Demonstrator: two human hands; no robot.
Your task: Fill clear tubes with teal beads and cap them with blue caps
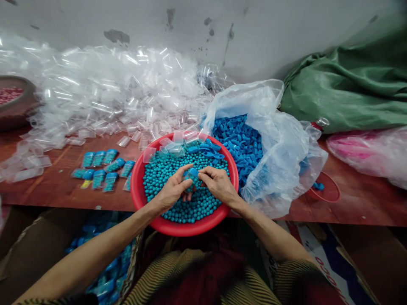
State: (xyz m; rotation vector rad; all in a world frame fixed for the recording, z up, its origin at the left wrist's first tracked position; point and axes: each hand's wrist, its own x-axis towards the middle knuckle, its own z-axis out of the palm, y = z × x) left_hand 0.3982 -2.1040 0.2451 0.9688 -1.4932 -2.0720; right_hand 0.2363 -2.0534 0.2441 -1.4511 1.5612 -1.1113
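Note:
Above a red basin full of turquoise beads, my left hand is closed around a small clear plastic container, partly hidden by the fingers. A blue cap sits at its top. My right hand pinches the edge of that cap between thumb and fingertips; whether it is pressed fully on, I cannot tell. Several empty clear containers lie at the basin's far rim. Beside them, loose blue caps rest on the beads.
Filled, blue-capped containers lie left on the red table. Behind is a heap of clear containers. To the right stand a plastic bag of blue caps and a small red basket. A cardboard box is below the table.

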